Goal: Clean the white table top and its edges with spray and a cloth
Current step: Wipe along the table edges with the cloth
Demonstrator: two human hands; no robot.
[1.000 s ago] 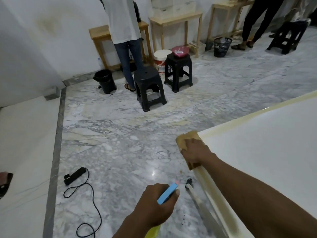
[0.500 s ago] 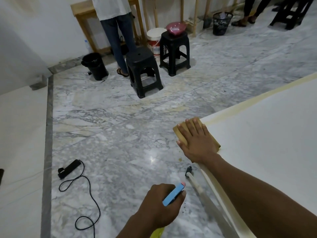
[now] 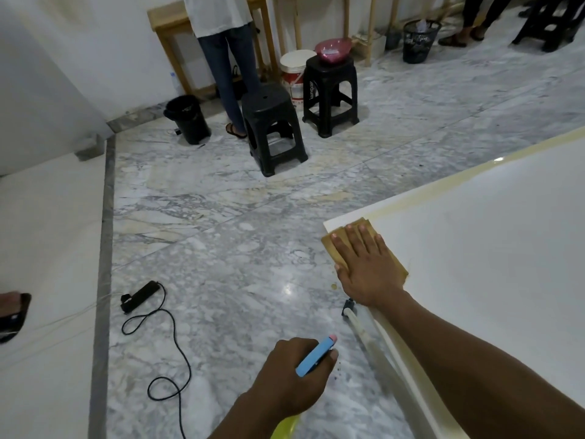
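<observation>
The white table top (image 3: 481, 248) fills the right side, its near corner at centre right. A tan cloth (image 3: 330, 242) lies on that corner. My right hand (image 3: 364, 264) presses flat on the cloth with straight fingers. My left hand (image 3: 294, 378) is lower, over the floor, and grips a spray bottle (image 3: 315, 356) with a blue trigger head; a bit of its yellow body shows below the wrist. A table leg (image 3: 364, 331) shows under the near edge.
Two black plastic stools (image 3: 272, 128) stand on the marble floor ahead, with a person's legs (image 3: 228, 74) behind, a black bin (image 3: 188, 118) and a white bucket (image 3: 292, 71). A black power strip with cable (image 3: 139, 296) lies at the left. A foot in a sandal (image 3: 11, 308) is at the far left.
My right hand has gone from gripping the cloth over the table's corner edge to pressing it flat on the top, fingers spread straight. The left hand holds the bottle as before.
</observation>
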